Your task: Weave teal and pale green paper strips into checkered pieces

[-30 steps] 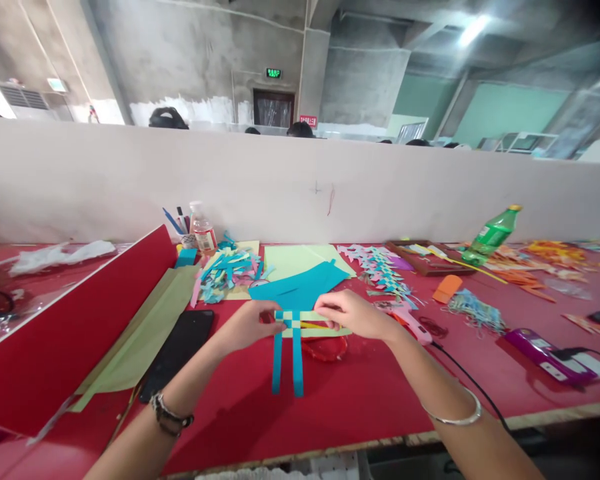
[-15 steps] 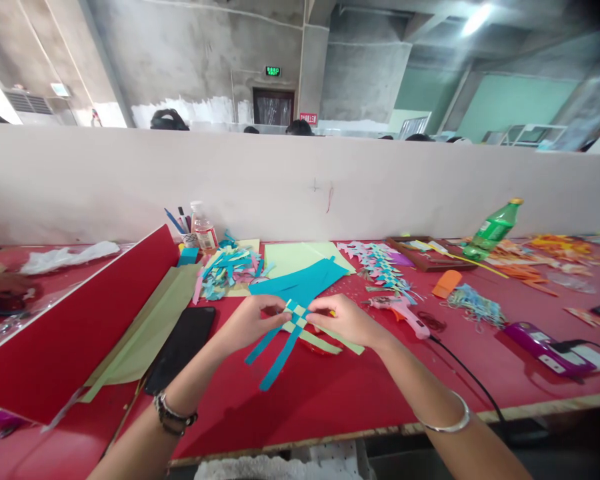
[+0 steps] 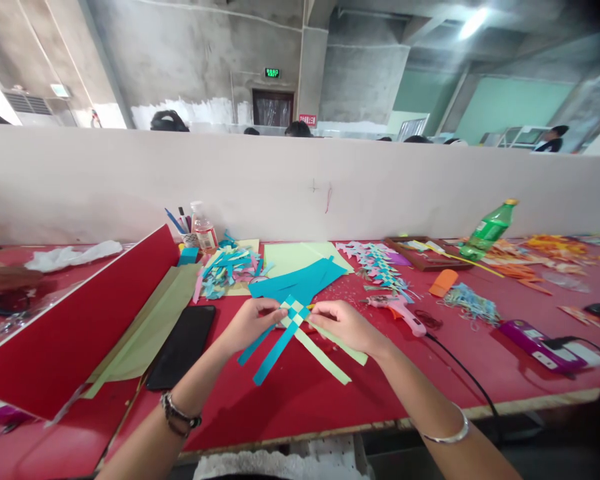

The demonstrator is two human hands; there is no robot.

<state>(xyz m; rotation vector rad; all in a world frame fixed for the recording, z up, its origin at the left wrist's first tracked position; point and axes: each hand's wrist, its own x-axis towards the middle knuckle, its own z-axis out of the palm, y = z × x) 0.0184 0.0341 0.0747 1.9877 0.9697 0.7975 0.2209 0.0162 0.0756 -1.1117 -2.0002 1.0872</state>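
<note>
L hand (image 3: 257,323) pinches the L edge of a small woven paper piece (image 3: 295,311) btw thumb & fingers; R hand (image 3: 343,325) pinches the R edge same way, so both grips are on the paper, nothing let go. Piece is at centre, just in front of the blue paper (image 3: 300,280), prob. held a bit above the red table (image 3: 260,420); blue strips (image 3: 275,357) hang down-left, pale green strips (image 3: 325,360) down-right. Risks, my guess: uneven pull from the 2 hands could skew the checks or slide a strip out, since the long ends hang loose; too hard a pinch could crease or tear thin paper. Glue gun (image 3: 400,310) lies near R hand, so a careless R swing might knock it; can't tell if it's hot. Containers: pen cup (image 3: 189,240) at back L w/ pens (image 3: 175,220) standing in it; clear bottle (image 3: 205,233) right beside, labelled, contents hard to tell; shallow brown tray (image 3: 397,253) at back R w/ white & yellow bits in it, a yellow stick (image 3: 480,267) poking out past its edge; green bottle (image 3: 490,230) beside tray, yellow cap on, looks tilted, fill level unclear.
</note>
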